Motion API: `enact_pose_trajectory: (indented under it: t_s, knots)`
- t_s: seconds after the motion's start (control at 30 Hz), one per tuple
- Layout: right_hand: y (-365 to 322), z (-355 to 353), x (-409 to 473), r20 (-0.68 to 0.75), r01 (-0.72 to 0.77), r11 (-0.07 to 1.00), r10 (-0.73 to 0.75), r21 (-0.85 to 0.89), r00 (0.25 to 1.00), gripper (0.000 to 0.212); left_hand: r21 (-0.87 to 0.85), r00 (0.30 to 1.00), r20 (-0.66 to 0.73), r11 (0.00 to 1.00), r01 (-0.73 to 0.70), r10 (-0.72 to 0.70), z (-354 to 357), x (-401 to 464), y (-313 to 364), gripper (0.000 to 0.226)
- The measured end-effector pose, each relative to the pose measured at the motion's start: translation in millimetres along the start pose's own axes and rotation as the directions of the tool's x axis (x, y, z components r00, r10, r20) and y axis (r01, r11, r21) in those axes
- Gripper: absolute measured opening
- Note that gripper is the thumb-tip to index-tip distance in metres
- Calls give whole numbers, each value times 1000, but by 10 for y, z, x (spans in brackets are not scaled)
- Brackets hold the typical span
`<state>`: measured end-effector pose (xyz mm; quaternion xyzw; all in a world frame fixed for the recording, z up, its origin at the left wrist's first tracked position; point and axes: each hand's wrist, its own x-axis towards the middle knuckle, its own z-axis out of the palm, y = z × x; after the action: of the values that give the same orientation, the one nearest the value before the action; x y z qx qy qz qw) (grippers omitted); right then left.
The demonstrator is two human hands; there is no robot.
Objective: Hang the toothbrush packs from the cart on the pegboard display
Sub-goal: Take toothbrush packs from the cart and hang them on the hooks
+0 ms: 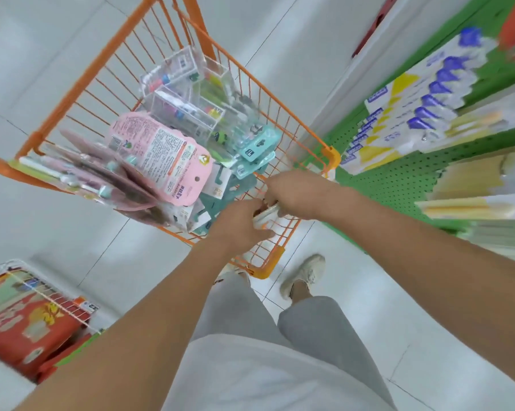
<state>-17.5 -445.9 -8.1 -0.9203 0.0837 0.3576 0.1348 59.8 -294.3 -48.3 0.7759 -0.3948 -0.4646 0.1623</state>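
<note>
2 hands meet over the cart's (291, 235) near corner: my left hand (241, 221) and right hand (291, 194) both pinch a whitish pack (266, 215), probably toothbrushes; pegboard (398, 179) lies right, nearer my right hand.

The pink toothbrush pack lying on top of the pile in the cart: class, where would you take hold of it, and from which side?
Pinch the pink toothbrush pack at its rounded end with the hang hole, coming from above on the person's side. That end sticks up clear of the pile in the orange cart, and it's probably the part that must meet the peg.
</note>
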Motion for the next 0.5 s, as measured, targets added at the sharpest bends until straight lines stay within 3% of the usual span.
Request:
enact_pose_trajectory:
  t_s: [0.1, 0.17, 0.2, 0.23, 0.27, 0.3, 0.33, 0.37, 0.4, 0.43, 0.47, 0.5]
  knots:
    - [-20, -229, -724, -171, -93, 995, 98, 32, 980, 11, -67, 994, 13, 992, -106, 107, -41, -15, 403, 14]
    - [15, -155, -1259, -418, -214, 974, 228, 80, 880, 30, -208, 990, 55, 971, -116, 130, 41, -35, 694, 15]
    - [49, -56, -1527, -567, -265, 947, 321, 182, 759, 40, -273, 989, 80, 957, -101, 128, 99, -48, 855, 16]
    - [81, 79, -1790, -693, -270, 901, 433, 339, 577, 46, -316, 987, 98, 944, -94, 131, 172, -59, 1020, 17]
    - [81, 233, -2051, -719, -238, 809, 586, 537, 373, 49, -336, 980, 121, 936, -108, 156, 264, -74, 1178, 23]
    - [69, 402, -2291, -636, -170, 661, 749, 731, 185, 52, -342, 972, 146, 931, -124, 184, 364, -100, 1338, 27]
    - [62, 568, -2513, -480, -74, 482, 876, 873, 47, 56, -349, 960, 176, 926, -145, 216, 484, -127, 1505, 26]
    - [85, 729, -2699, -306, 47, 307, 952, 951, -9, 56, -355, 946, 216, 922, -154, 241, 616, -160, 1677, 21]
    - [126, 870, -2871, -158, 187, 151, 987, 971, 25, 48, -333, 929, 266, 929, -160, 255, 768, -200, 1846, 20]
    - [199, 1014, -3026, -68, 315, 32, 992, 949, 106, 31, -310, 914, 306, 935, -170, 267, 937, -240, 2007, 22]
    - [289, 1149, -3193, -30, 406, -48, 983, 913, 183, 14, -290, 902, 331, 940, -182, 276, 1125, -279, 2159, 22]
    - [376, 1272, -3364, -37, 451, -66, 976, 890, 215, 8, -277, 896, 346, 943, -186, 278, 1311, -313, 2298, 21]
